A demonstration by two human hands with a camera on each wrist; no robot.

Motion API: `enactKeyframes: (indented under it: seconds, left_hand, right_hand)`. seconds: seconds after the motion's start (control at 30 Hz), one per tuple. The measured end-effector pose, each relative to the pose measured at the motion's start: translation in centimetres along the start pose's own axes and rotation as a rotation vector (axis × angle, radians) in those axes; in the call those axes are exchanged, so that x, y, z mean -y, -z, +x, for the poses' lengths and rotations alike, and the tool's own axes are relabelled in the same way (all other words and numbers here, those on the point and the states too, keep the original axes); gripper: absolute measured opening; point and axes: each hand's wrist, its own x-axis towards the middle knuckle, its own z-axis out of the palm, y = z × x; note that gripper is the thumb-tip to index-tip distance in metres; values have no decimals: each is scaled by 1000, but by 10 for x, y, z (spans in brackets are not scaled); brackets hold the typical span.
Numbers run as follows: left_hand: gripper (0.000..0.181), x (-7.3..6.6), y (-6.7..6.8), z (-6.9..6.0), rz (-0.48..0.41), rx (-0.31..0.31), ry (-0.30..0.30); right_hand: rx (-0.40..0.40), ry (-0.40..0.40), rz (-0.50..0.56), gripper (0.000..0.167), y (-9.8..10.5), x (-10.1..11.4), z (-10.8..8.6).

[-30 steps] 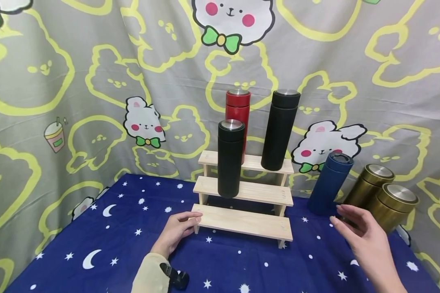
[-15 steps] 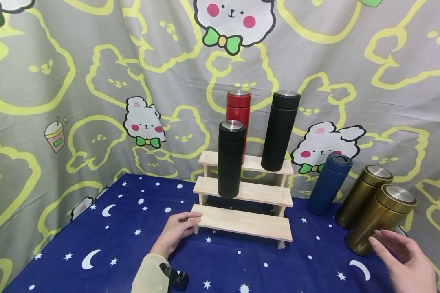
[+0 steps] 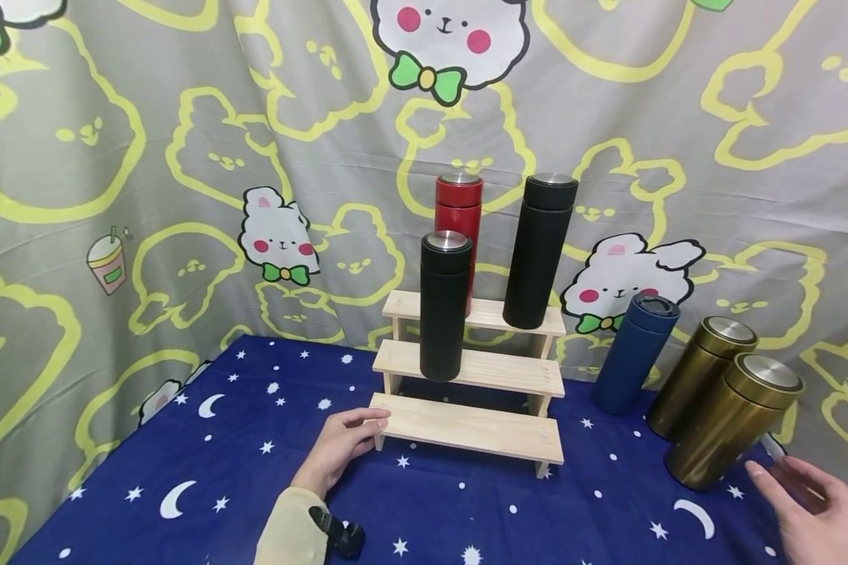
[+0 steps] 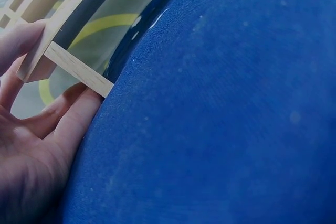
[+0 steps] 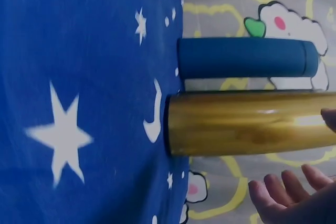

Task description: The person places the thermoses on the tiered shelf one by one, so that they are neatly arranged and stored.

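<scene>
My left hand (image 3: 342,443) grips the left end of a three-step wooden display stand (image 3: 466,428). In the left wrist view its thumb lies on the board (image 4: 65,17) and its fingers reach to the leg below. At the far right, my right hand (image 3: 816,502) is beside the nearer gold thermos bottle (image 3: 731,428), its fingers spread and holding nothing. From the right wrist, the thumb appears on one side of that gold bottle (image 5: 252,124) and the fingers (image 5: 286,190) on the other; contact cannot be told.
A black thermos (image 3: 444,314) stands on the middle step. On the top step are a red thermos (image 3: 459,196) and another black one (image 3: 540,251). A blue thermos (image 3: 636,357) and a second gold one (image 3: 703,377) stand on the starry blue cloth (image 3: 254,486), before a patterned curtain (image 3: 184,141).
My right hand has moved right and toward me, from in front of the gold bottles to the nearer one's right side. My left hand and the bottles have stayed put.
</scene>
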Motion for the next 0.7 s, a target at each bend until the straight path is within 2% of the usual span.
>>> enactKeyframes:
  seconds: [0.1, 0.17, 0.27, 0.43, 0.53, 0.7]
  left_hand:
    - [30, 0, 0, 0, -2, 0, 3]
    - [30, 0, 0, 0, -3, 0, 3]
    - [30, 1, 0, 1, -7, -1, 3]
    - [30, 3, 0, 1, -9, -3, 4]
    - [29, 3, 0, 2, -7, -6, 4]
    - [29, 2, 0, 2, -9, -11, 8]
  right_hand:
    - [62, 20, -99, 76, -2, -2, 8]
    - [117, 53, -123, 90, -3, -2, 13]
    - [168, 91, -89, 97, -7, -3, 20]
    - [181, 149, -21, 104, -14, -1, 25]
    - [187, 201, 13, 103, -17, 1, 26]
    - [164, 201, 41, 97, -25, 4, 30]
